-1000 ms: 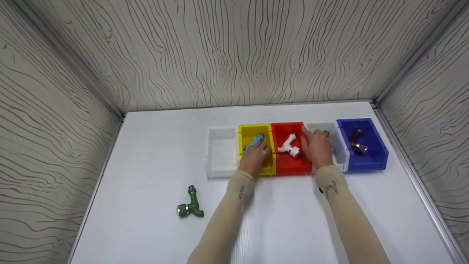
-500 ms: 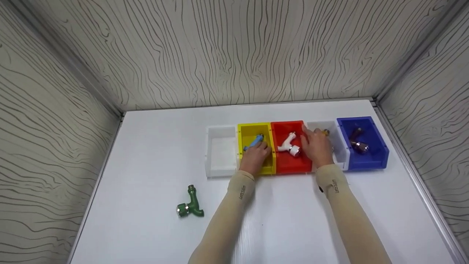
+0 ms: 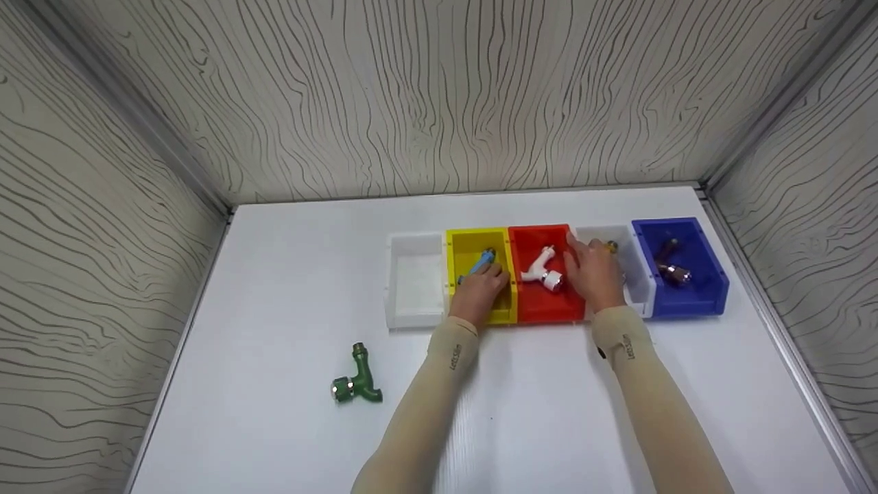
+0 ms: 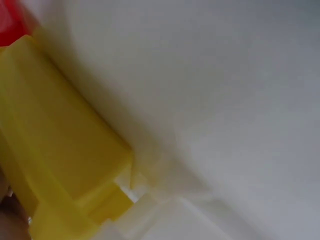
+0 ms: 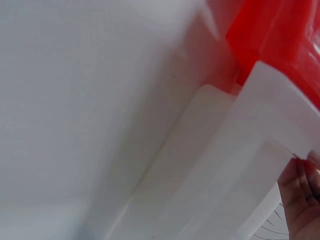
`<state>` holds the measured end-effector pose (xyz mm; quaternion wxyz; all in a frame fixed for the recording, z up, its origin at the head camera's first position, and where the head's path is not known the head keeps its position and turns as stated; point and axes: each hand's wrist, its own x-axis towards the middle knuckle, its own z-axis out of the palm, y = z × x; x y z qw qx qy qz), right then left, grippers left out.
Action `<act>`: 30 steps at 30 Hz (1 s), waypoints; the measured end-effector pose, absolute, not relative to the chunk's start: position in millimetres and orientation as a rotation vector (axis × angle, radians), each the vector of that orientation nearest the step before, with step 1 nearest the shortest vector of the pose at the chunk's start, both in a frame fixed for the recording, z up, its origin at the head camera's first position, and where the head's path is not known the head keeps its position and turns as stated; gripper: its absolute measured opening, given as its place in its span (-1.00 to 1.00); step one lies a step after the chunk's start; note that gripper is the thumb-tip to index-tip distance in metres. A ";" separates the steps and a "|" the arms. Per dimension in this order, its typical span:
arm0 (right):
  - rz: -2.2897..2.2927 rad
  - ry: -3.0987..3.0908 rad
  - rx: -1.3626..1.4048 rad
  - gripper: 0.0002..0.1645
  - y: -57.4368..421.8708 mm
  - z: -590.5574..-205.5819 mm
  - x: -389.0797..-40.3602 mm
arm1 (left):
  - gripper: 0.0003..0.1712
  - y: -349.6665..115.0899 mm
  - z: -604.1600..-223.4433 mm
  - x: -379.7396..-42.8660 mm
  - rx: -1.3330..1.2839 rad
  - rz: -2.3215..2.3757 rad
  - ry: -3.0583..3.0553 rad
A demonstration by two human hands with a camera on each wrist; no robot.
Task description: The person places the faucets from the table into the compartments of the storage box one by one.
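Note:
My left hand (image 3: 480, 291) reaches into the yellow bin (image 3: 511, 312), with curled fingers over the lower part of a light blue tap (image 3: 485, 258). My right hand (image 3: 595, 276) is over the white bin (image 3: 638, 298), its thumb and index finger at the wall shared with the red bin (image 3: 538, 312). Beneath it lies another tap, its brass-coloured end (image 3: 611, 245) showing; the hand covers most of it, so its grip is hidden. In the right wrist view some fingers (image 5: 300, 192) show behind the white bin's wall. The left wrist view mostly shows the yellow bin's outside.
A white tap (image 3: 542, 271) lies in the red bin. The blue bin (image 3: 693, 302) holds a bronze tap (image 3: 672, 271). Leftmost in the row stands a translucent white bin (image 3: 416, 319). On the white table lies a green tap (image 3: 360, 377). Wood-patterned panels enclose the back and sides.
Both hands stay in the same bins, with almost no movement. The whole head view shifts very slightly; the taps and bins keep their places.

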<state>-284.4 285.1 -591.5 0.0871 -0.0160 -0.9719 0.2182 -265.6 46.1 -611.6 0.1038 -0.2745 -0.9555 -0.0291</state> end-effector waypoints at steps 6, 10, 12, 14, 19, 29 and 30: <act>0.645 -2.904 -0.057 -0.42 287.0 -591.2 -284.5 | -0.64 47.5 -609.7 -267.5 -0.790 -0.161 -2.849; 0.639 -2.911 -0.058 -0.41 287.9 -592.2 -283.5 | -0.63 49.1 -609.9 -267.3 -0.759 -0.218 -2.903; 0.635 -2.917 -0.057 -0.41 287.6 -592.6 -283.4 | -0.61 49.6 -610.0 -266.3 -0.738 -0.258 -2.934; 0.645 -2.922 -0.058 -0.41 286.9 -592.3 -283.6 | -0.61 49.3 -609.8 -265.6 -0.721 -0.293 -2.952; 0.652 -2.906 -0.048 -0.41 286.4 -591.1 -285.2 | -0.59 48.3 -606.5 -265.9 -0.722 -0.321 -2.955; 0.627 -2.876 -0.029 -0.44 285.8 -591.0 -283.5 | -0.49 45.8 -600.0 -261.5 -0.694 -0.325 -3.041; 0.636 -2.885 -0.040 -0.43 285.9 -590.6 -283.2 | -0.47 44.5 -597.9 -259.6 -0.686 -0.370 -3.053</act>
